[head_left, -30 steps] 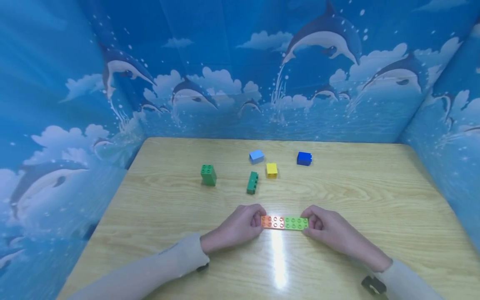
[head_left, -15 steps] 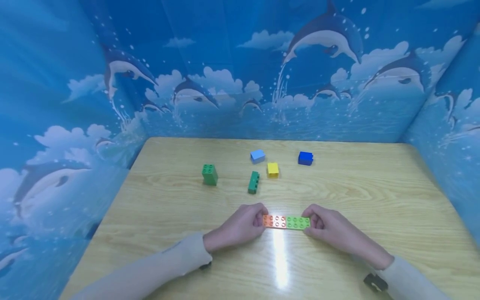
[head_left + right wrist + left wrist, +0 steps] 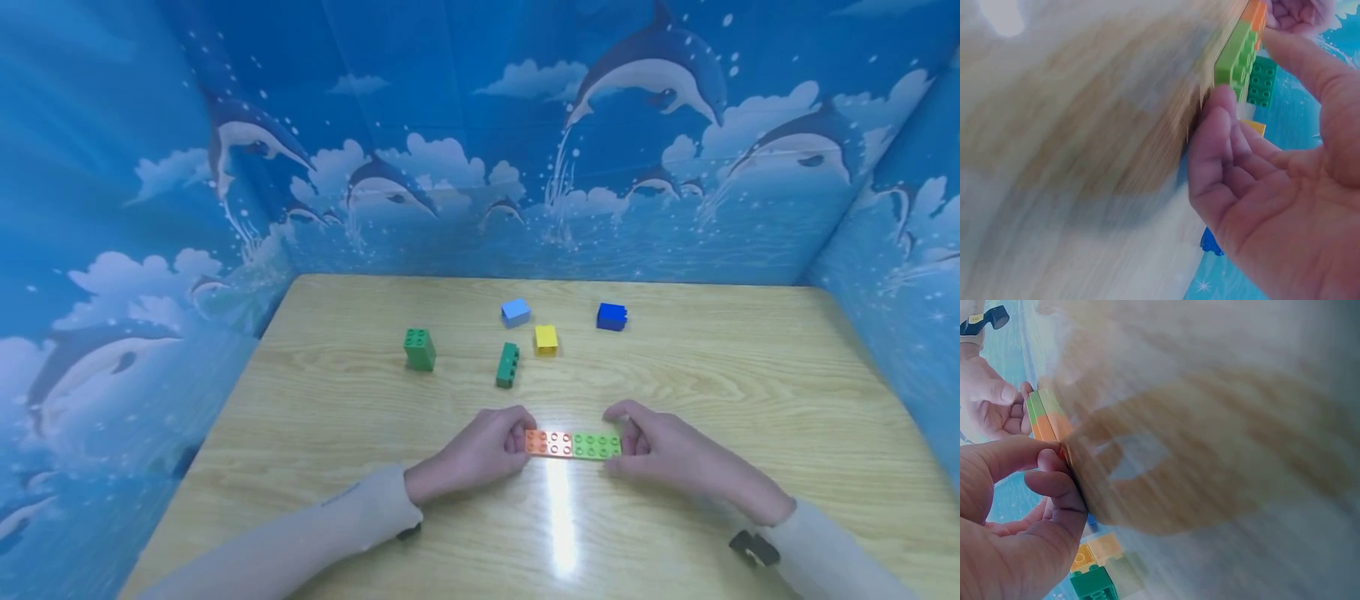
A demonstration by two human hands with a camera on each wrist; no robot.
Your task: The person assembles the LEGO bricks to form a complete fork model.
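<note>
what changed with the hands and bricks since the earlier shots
The right hand has opened its pinch on the end of the light green brick, though light contact can't be ruled out. Unchanged: the left hand pinches the orange brick, those two bricks lie end to end, and the yellow brick and dark blue brick behind have not moved.

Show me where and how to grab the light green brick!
Maybe pinch the light green brick by its long sides near the right end, coming from the right, where the right hand is. It lies flat, studs up. No brick blocks that end; its left end meets the orange brick, pinched by the left hand.
</note>
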